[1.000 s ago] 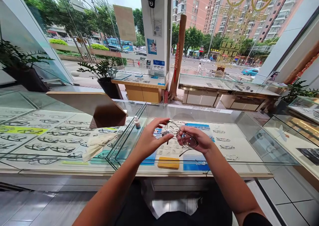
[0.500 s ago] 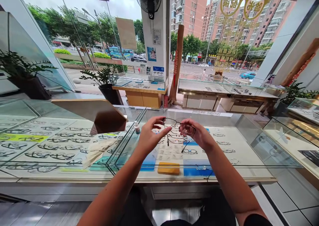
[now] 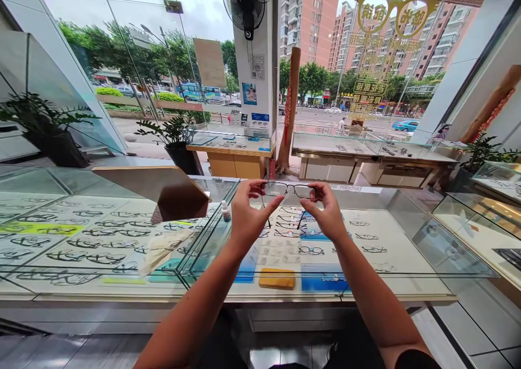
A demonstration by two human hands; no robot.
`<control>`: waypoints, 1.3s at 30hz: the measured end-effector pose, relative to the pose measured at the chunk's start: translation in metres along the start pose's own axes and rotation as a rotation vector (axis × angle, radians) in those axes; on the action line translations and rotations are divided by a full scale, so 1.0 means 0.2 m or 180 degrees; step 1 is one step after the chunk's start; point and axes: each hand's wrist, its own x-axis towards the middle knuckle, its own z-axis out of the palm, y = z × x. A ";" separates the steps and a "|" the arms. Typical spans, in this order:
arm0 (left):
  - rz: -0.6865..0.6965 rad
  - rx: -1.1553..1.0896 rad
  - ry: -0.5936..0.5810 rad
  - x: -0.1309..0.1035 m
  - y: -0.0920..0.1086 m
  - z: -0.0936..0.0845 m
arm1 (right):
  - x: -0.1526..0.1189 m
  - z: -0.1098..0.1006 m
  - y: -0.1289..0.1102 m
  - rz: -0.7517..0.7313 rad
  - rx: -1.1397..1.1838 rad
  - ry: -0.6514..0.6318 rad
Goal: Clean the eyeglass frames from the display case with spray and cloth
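Observation:
A pair of thin dark-framed eyeglasses (image 3: 290, 189) is held up above the glass display counter, lenses facing away, with the temples hanging down toward me. My left hand (image 3: 253, 209) pinches the left end of the frame between thumb and fingers. At the right end, my right hand (image 3: 324, 209) grips the rim and hinge in the same way. Below the hands, under the glass, lie rows of other eyeglasses (image 3: 311, 250) and an orange-yellow cloth or pouch (image 3: 277, 278).
A small white bottle (image 3: 226, 211) stands left of my left hand. Further left are a beige cloth (image 3: 166, 249) and a tilted mirror or board (image 3: 150, 182) on the counter. Beyond stand a tree trunk (image 3: 290, 108), more display cases (image 3: 329, 146) and potted plants (image 3: 175, 135).
The eyeglasses have been raised slightly and levelled. My right hand has shifted from across the right lens to the frame's right end, its thumb now toward the lens. The view has tilted slightly.

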 end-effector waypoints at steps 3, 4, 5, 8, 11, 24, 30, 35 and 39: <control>0.0166 0.0159 0.0165 0.01 0.02 0.01 | 0.02 0.00 0.04 0.0077 0.0180 -0.0011; 0.0233 0.0207 0.0217 0.01 0.03 0.02 | 0.03 0.00 0.05 0.0114 0.0256 -0.0028; 0.0295 0.0240 0.0257 0.00 0.03 0.02 | 0.03 0.00 0.06 0.0145 0.0328 -0.0050; 0.0402 0.0284 0.0275 0.00 0.04 0.02 | 0.04 0.00 0.07 0.0166 0.0482 -0.0094; 0.0443 0.0313 0.0255 0.00 0.05 0.02 | 0.04 0.00 0.07 0.0181 0.0578 -0.0111; 0.0607 0.0322 0.0238 0.01 0.01 0.03 | 0.02 0.00 0.04 -0.0138 0.0256 0.0203; 0.0375 0.0178 0.0156 0.00 -0.03 0.03 | 0.01 0.00 0.01 -0.0229 -0.0061 0.0358; 0.0196 0.0090 0.0069 0.00 -0.05 0.04 | 0.01 0.00 0.00 -0.0273 -0.0194 0.0431; 0.0145 0.0036 0.0061 0.00 -0.06 0.05 | 0.00 0.01 -0.01 -0.0306 -0.0254 0.0463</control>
